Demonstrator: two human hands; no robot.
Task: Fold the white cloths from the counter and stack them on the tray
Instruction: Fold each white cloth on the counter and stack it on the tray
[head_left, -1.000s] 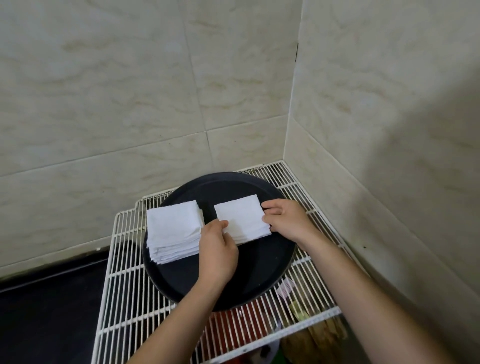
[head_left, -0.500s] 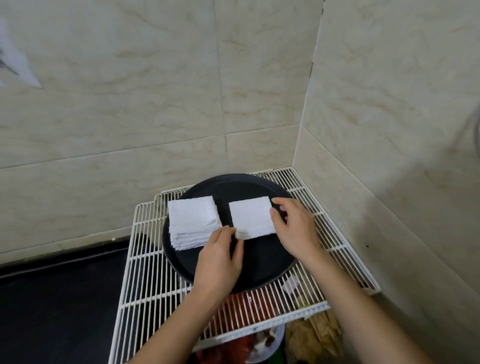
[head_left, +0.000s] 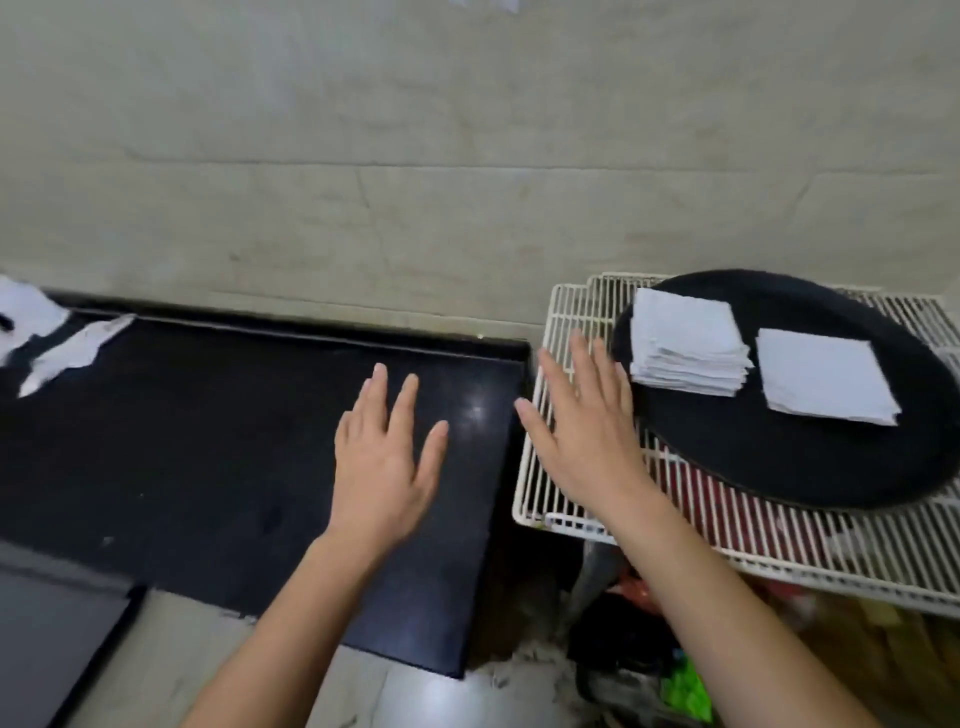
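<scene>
both hands are showing empty, palms down and fingers spread. the left hand is hovering over the black counter, grasping nothing; whether it is touching the surface cannot be told from this view. the right hand is hanging flat over the left edge of the white wire rack, likewise released, its fingertips lying just beside the rim of the round black tray (contact with the rack is not determinable). the tray is sitting on the rack, to the right of the counter and against the tiled wall. two lots of folded white cloths are resting on the tray: a taller stack toward its left side, its layered edges showing, and a thinner folded pile just to its right, the two lying close but apart. unfolded white cloths are lying crumpled at the far left end of the counter, well apart from both hands, partly cut off by the frame edge. beneath the rack, red and green items are showing through the wires, too blurred to identify. the frame is showing some motion blur throughout.
</scene>
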